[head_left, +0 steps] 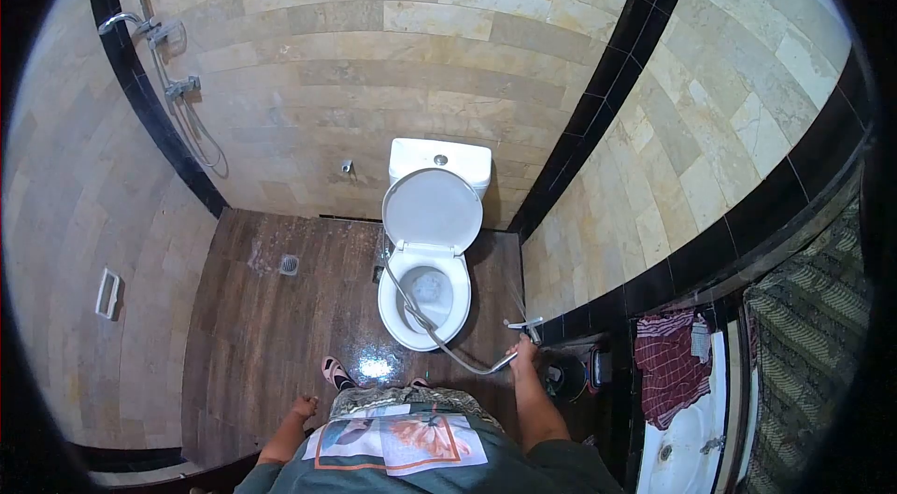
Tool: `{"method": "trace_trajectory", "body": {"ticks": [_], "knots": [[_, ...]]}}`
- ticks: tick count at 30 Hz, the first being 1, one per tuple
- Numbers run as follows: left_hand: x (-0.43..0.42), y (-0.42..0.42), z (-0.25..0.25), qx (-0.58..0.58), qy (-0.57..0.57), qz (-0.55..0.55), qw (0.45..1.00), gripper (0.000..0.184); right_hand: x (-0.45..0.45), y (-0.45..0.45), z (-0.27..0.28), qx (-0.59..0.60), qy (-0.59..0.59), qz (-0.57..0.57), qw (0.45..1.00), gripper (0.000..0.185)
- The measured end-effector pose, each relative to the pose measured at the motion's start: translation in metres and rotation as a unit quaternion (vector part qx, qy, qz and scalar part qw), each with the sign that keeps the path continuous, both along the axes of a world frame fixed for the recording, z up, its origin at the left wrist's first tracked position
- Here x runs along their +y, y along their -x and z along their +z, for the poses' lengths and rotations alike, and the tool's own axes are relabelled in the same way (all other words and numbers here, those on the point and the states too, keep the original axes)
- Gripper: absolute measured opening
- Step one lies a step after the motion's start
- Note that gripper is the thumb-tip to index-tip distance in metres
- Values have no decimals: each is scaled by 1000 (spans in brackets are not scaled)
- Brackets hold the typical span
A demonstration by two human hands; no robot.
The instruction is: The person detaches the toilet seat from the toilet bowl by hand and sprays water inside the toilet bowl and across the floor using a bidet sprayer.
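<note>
Right grip (524, 350), lower right of centre, wrapped round sprayer (526, 323); left grip (305, 406), lower left, cannot tell. Hose (467, 365) probably light, bendy, slippery if wet; best held near sprayer

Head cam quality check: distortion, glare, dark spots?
Head view: strong wide-angle bending, tiled walls curve, frame corners black; head view: bright glare on the floor before the toilet bowl; head view: area right of the right hand dim, detail hard to read; head view: sprayer small, fine detail unclear.
</note>
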State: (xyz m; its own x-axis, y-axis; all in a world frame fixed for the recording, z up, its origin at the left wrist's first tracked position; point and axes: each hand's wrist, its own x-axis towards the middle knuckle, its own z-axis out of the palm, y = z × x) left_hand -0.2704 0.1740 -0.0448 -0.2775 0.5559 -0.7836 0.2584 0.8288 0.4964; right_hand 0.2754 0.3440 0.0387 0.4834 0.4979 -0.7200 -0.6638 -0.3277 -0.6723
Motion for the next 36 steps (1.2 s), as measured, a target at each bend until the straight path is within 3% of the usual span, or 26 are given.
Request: {"method": "trace_trajectory", "body": {"ticks": [8,11,14,17,22,27,29,32,36], "knots": [[-5,-3,15,50,28,-73,996,35,-4,5,1,-2,7,19,1000,24],[-10,-2,2,-11,18,-9,1000,36,-5,9,4,0,7,28,1000,24],[-15,0,-6,14,16,-4,1000,35,-5,9,-2,4,20,19,1000,23],[-8,-20,43,31,24,10,999,34,-6,9,-9,-7,30,19,999,22],[-18,-7,6,12,33,-11,999,32,-6,13,-9,-14,39,34,999,20],[-16,-17,20,31,35,1,999,34,-5,19,-4,-54,54,51,996,19],[-19,-12,10,40,37,-53,997,36,-7,22,-1,-55,51,52,996,19],[-8,-31,57,50,40,-29,998,37,-7,25,1,-54,45,58,996,19],[-17,-17,16,34,51,-22,998,39,-8,30,-13,-62,66,120,989,13]]}}
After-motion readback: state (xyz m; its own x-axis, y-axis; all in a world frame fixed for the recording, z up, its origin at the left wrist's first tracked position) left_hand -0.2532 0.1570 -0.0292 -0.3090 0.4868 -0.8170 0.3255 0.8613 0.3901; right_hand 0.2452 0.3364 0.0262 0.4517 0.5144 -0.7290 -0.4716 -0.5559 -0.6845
